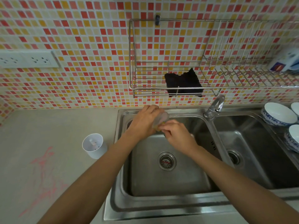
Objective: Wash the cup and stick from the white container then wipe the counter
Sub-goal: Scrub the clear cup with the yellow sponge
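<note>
Left hand (146,120) wraps clear cup (161,118) mid-frame over sink (161,201); right hand (175,133) pinches yellow sponge (159,127) at rim. Cup probably light, slippery; grip sidewall.

Both hands over the sink (123,183) — left hand (142,122) grips the cup (161,118)

The far wall (80,38) is clad in small square mosaic tiles in red, pink, orange and cream with pale grout. A white double socket plate (26,59) is mounted on it at the left. A wire dish rack (210,78) hangs on the wall at the right; a dark cloth (183,83) lies in it. Below, a grey worktop (48,126) carries a stainless double-bowl sink (169,202) with a chrome tap (215,107). Lighting is soft and even.
</note>
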A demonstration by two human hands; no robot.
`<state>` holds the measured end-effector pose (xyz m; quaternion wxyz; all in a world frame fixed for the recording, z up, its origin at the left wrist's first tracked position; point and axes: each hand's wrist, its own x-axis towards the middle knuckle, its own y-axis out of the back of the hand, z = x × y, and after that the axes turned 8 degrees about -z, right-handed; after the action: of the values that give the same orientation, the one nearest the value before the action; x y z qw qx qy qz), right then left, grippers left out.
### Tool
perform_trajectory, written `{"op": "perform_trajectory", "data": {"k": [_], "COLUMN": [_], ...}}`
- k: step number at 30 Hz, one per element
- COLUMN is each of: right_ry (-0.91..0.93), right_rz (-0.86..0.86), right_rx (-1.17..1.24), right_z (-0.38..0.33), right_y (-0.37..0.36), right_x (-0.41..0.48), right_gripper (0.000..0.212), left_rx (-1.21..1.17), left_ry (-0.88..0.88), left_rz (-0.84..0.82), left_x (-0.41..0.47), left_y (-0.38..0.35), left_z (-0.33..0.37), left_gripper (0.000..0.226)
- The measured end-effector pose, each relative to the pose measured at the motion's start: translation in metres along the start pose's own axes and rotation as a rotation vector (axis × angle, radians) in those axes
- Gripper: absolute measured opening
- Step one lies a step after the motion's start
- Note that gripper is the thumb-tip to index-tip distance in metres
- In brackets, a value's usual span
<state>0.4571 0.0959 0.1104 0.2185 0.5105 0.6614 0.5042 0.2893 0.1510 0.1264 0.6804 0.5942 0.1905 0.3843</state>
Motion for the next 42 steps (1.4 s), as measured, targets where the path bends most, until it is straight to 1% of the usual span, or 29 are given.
{"op": "perform_trajectory", "data": {"k": [1,2,4,6,8,9,11,12,13,14,16,17,18,19,20,21,23,24,25,28,30,32,35,37,39,41,42], "right_ry": [-0.003,0.027,0.104,0.102,0.075,0.043,-0.086,-0.127,-0.110,-0.048,0.091,0.110,0.114,0.105,0.082,0.038,-0.116,-0.138,-0.102,0.123,0.186,0.216,0.208,0.209,0.201,0.119,0.079], "right_rz": [-0.036,-0.044,-0.019,0.039,0.071,0.065,0.002,-0.034,-0.068,-0.081,-0.036,-0.012,0.018,0.034,0.033,0.023,-0.032,-0.054,-0.061,-0.078,-0.071,-0.009,0.062,0.020,-0.071,-0.203,-0.241], "right_rx": [-0.009,-0.097,-0.319,-0.407,-0.343,-0.226,0.100,0.191,0.159,0.049,-0.258,-0.344,-0.373,-0.341,-0.257,-0.103,0.233,0.292,0.247,-0.141,-0.223,-0.213,-0.148,-0.138,-0.140,-0.087,-0.037], "right_z": [0.000,0.000,0.005,0.007,0.004,0.001,-0.008,-0.008,-0.008,-0.006,0.003,0.005,0.006,0.005,0.002,-0.003,-0.008,-0.008,-0.005,0.006,0.004,0.003,0.003,-0.001,-0.002,0.001,0.002], "right_y": [0.002,0.008,0.020,0.026,0.020,0.014,0.007,0.007,0.008,0.010,0.015,0.018,0.019,0.018,0.014,0.011,0.008,0.010,0.013,0.019,0.021,0.021,0.022,0.023,0.026,0.030,0.031], "right_x": [0.002,0.003,0.005,0.004,0.001,-0.001,-0.001,0.000,0.001,0.002,0.003,0.003,0.003,0.001,-0.001,-0.003,-0.004,-0.004,-0.003,-0.002,-0.003,-0.003,0.000,0.001,0.003,0.004,0.005], "right_gripper": [0.029,0.031,0.036,0.037,0.037,0.035,0.028,0.026,0.027,0.030,0.037,0.039,0.040,0.039,0.037,0.034,0.027,0.026,0.028,0.040,0.038,0.032,0.030,0.029,0.030,0.034,0.035], "left_rx": [-0.009,-0.015,-0.031,-0.076,-0.089,-0.086,-0.083,-0.083,-0.084,-0.088,-0.097,-0.104,-0.115,-0.121,-0.125,-0.126,-0.137,-0.152,-0.171,-0.210,-0.238,-0.283,-0.303,-0.264,-0.253,-0.241,-0.228], "left_ry": [0.000,-0.007,-0.027,-0.043,-0.048,-0.044,-0.037,-0.033,-0.029,-0.026,-0.022,-0.022,-0.023,-0.025,-0.025,-0.022,-0.014,-0.007,-0.001,0.001,0.004,0.033,0.074,0.078,0.064,0.045,0.035], "left_rz": [-0.008,-0.010,-0.006,0.017,0.009,-0.008,-0.048,-0.064,-0.071,-0.072,-0.068,-0.063,-0.058,-0.056,-0.060,-0.071,-0.087,-0.089,-0.086,-0.103,-0.137,-0.147,-0.099,-0.026,0.064,0.089,0.087], "left_x": [0.000,0.000,0.001,0.001,0.001,0.001,-0.001,-0.002,-0.004,-0.005,-0.006,-0.006,-0.005,-0.004,-0.004,-0.005,-0.009,-0.011,-0.012,-0.011,-0.009,-0.008,-0.006,-0.007,-0.008,-0.009,-0.009], "left_y": [-0.001,-0.001,0.002,0.008,0.012,0.012,0.009,0.008,0.006,0.005,0.005,0.006,0.007,0.009,0.010,0.012,0.011,0.010,0.010,0.013,0.014,0.013,0.008,0.002,-0.004,-0.005,-0.005], "left_z": [0.000,0.000,-0.001,-0.001,-0.001,-0.002,-0.006,-0.008,-0.008,-0.008,-0.007,-0.006,-0.006,-0.006,-0.006,-0.007,-0.011,-0.012,-0.013,-0.012,-0.012,-0.012,-0.007,-0.004,-0.004,-0.006,-0.007], "left_gripper": [0.076,0.077,0.079,0.076,0.075,0.075,0.076,0.076,0.076,0.076,0.079,0.080,0.081,0.081,0.081,0.081,0.082,0.083,0.084,0.087,0.090,0.091,0.095,0.098,0.091,0.084,0.082]}}
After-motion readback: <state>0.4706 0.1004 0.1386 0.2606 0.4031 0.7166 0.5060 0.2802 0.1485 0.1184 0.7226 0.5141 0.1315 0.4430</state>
